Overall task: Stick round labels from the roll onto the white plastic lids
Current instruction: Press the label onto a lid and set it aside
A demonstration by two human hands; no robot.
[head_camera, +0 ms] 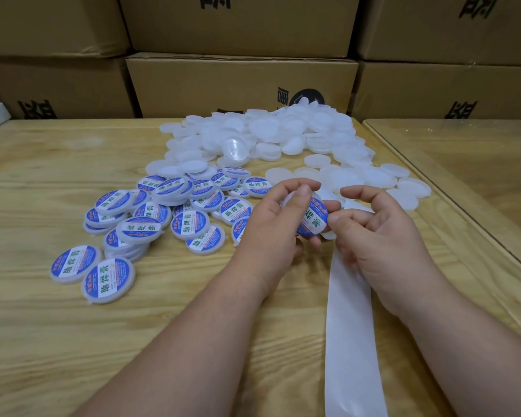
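Backing strip (351, 341), smooth white paper, runs from the near edge under my right hand (382, 236) across the wood-grain table (73, 341). My left hand (274, 224) grips a round white plastic lid (312, 218) bearing a blue label; right fingertips touch its rim, loosely curled, grasping nothing. Labelled lids (151, 218) lie heaped to the left. Bare translucent lids (268, 136) pile beyond, before stacked cardboard cartons (241, 82).

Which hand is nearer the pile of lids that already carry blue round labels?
Left. The left hand sits at the right edge of the pile of blue-labelled white plastic lids; the right hand is farther right, over the white backing strip.
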